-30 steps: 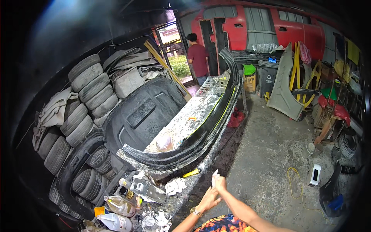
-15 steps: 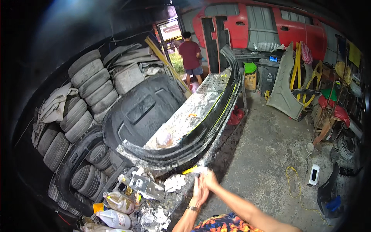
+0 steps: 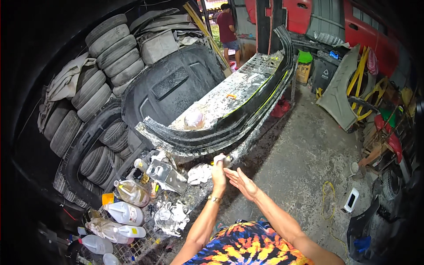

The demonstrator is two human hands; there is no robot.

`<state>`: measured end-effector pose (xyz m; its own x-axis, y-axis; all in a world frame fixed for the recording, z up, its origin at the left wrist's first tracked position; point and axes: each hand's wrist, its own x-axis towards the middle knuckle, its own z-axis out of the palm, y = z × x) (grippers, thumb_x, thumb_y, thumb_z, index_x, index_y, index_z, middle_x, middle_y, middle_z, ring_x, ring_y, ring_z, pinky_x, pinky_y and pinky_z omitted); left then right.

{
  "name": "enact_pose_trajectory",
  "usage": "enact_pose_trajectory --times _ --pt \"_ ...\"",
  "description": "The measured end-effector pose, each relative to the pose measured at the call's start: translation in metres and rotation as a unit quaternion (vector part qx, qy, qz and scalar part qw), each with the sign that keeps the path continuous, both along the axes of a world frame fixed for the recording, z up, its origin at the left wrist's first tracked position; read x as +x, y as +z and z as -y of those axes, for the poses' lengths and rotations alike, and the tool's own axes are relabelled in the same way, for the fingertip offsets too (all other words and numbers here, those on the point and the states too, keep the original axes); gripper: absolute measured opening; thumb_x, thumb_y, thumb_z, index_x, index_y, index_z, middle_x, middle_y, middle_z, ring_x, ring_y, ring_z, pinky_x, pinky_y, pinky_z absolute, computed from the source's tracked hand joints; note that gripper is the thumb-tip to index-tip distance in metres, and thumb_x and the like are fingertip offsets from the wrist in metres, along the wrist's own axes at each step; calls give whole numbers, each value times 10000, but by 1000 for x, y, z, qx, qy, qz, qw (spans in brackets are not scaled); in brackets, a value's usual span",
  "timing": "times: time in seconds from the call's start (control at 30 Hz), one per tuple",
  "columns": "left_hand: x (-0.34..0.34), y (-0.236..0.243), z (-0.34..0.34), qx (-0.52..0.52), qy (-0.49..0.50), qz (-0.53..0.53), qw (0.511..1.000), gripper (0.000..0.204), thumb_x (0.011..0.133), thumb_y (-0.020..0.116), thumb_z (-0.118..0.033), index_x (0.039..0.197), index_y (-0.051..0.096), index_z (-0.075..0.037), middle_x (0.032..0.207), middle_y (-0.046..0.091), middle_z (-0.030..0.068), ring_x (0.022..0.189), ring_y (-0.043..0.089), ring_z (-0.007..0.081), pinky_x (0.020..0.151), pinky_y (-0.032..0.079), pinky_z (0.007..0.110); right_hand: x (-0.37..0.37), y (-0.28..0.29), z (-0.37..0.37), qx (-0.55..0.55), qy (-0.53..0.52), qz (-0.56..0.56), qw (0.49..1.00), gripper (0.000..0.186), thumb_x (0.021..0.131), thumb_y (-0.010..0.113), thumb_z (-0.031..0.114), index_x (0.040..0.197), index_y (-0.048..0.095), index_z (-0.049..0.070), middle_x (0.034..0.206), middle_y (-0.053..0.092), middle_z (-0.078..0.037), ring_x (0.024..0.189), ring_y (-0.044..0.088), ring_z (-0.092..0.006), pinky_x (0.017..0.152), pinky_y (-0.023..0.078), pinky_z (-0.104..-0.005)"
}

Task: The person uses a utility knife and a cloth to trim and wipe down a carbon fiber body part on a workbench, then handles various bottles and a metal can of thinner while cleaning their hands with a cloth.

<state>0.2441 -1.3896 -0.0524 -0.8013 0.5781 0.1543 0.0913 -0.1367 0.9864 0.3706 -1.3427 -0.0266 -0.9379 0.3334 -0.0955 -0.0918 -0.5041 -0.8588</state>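
Note:
My left hand (image 3: 217,177) is raised over the near end of the bench, with a small white wad (image 3: 219,158) at its fingertips. The wad's exact kind is too small to make out. My right hand (image 3: 244,183) is just beside it, palm turned toward the left hand, fingers stretched out and holding nothing. Beyond both hands lies a long curved black bumper (image 3: 221,126) with yellow-green lines, on a whitish, stained bench top (image 3: 212,110). A crumpled white cloth (image 3: 200,174) sits left of my left hand.
Plastic jugs (image 3: 126,213) and a metal can (image 3: 167,176) crowd the bench at left. Stacked tires (image 3: 117,53) and a black hood (image 3: 172,84) stand behind. At right are a grey fender (image 3: 340,90) and a yellow cord (image 3: 324,201) on the floor. A person (image 3: 227,31) stands far back.
My hands were pressed together and are now slightly apart, the right one with its fingers straightened. The view has tilted down, showing more jugs and my patterned shirt.

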Motion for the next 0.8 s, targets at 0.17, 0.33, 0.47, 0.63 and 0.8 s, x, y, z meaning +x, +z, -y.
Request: enact_pose_trajectory --times 0.17,0.33,0.47,0.63,0.8 --pt "49 13 9 81 -97 191 974 440 981 383 -298 1278 451 19 1295 479 70 1172 449 171 1011 327 329 -14 21 -31 -207 -198 -236 929 632 948 331 504 1301 381 -17 1356 409 -184 1287 370 -275 1086 271 -393" --pt "64 24 2 166 -96 386 902 432 977 395 -269 1348 382 -49 1363 436 62 1236 429 201 1061 313 355 -37 11 -21 -245 -163 -256 921 737 900 417 545 1328 335 -49 1401 352 -183 1329 296 -274 1121 190 -381" --pt "13 5 14 217 -54 235 946 323 974 405 -252 1160 520 -15 1120 586 92 1014 563 190 891 445 332 1 -18 12 -161 -86 -109 977 546 937 459 403 1329 367 35 1357 423 -153 1242 430 -255 1039 344 -410" --pt "71 26 7 -4 -140 119 983 287 962 434 -227 1140 522 -18 1047 587 64 967 548 155 851 432 316 -13 -67 -18 -214 -218 -4 952 486 910 479 462 1226 493 93 1143 573 -74 951 599 -205 720 526 -326" --pt "83 -12 -9 41 -55 26 997 257 958 436 -211 1108 531 -25 1001 589 46 925 553 152 825 445 321 -8 -80 -5 -180 -133 50 973 455 919 465 414 1258 485 111 1194 559 -69 968 579 -167 659 519 -322"
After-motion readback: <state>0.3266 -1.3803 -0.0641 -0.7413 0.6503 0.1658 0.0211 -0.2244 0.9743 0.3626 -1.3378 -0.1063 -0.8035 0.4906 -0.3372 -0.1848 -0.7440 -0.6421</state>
